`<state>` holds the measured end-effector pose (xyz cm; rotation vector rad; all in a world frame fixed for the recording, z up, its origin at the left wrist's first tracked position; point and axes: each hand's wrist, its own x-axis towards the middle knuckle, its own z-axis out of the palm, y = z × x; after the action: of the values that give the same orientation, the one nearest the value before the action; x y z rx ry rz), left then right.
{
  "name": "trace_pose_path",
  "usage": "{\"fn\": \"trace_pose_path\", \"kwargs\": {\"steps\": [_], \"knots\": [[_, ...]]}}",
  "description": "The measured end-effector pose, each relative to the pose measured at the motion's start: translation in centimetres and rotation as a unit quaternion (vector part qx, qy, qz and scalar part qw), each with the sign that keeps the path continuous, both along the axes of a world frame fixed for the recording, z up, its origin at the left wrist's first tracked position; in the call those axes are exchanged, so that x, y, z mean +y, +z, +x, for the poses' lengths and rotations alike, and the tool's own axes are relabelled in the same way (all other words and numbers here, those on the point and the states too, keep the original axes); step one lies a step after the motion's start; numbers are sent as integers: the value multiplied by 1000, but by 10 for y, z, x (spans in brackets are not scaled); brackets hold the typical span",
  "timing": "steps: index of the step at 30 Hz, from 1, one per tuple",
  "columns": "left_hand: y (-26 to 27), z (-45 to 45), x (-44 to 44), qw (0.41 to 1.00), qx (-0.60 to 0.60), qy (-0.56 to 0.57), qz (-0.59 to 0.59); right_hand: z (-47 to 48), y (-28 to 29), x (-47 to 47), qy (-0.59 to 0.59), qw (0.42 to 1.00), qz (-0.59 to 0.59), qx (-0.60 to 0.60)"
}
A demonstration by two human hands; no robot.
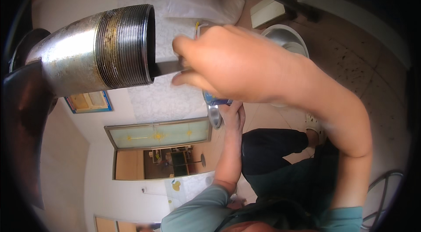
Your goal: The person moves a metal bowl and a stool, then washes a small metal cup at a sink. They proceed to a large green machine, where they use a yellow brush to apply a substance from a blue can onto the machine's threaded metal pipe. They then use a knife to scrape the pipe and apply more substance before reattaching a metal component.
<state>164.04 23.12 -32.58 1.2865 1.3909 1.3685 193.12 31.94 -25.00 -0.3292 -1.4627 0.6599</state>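
A threaded metal barrel (123, 46), worn and streaked with brown, juts in from the left with its round mouth facing my right hand (227, 62). Pinched in the fingers of that hand is a flat metal blade (167, 67); its far end lies inside or behind the barrel's mouth. Motion blurs the hand, and the blade's near end is hidden in the grip. Farther off, my left hand (233, 113) is at a blue printed item (215, 98), partly covered by my right hand. Whether the left fingers grip it is hidden. Beside it shows a steel bowl (214, 116).
A dark curved metal part (26, 133) adjoins the barrel. On the floor stand a steel basin (297, 36) and a white box (268, 13). A white plastic sack (207, 8) lies against the wall. A dark hose (383, 195) coils at the lower right.
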Motion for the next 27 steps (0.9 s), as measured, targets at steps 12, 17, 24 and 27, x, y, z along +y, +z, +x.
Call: {"fn": "trace_pose_path", "kwargs": {"steps": [12, 17, 24, 27], "knots": [[1, 3, -6, 1000, -6, 24, 12, 7, -22, -1, 306, 929, -131, 162], [-2, 8, -13, 999, -3, 41, -7, -13, -5, -56, 164, 968, -116, 152], [0, 8, -16, 999, 14, 32, -15, -42, 18, -61, 156, 957, -111, 217], [-2, 8, -16, 999, 19, 30, -19, -38, 22, -45, 102, 944, -48, 311]]}}
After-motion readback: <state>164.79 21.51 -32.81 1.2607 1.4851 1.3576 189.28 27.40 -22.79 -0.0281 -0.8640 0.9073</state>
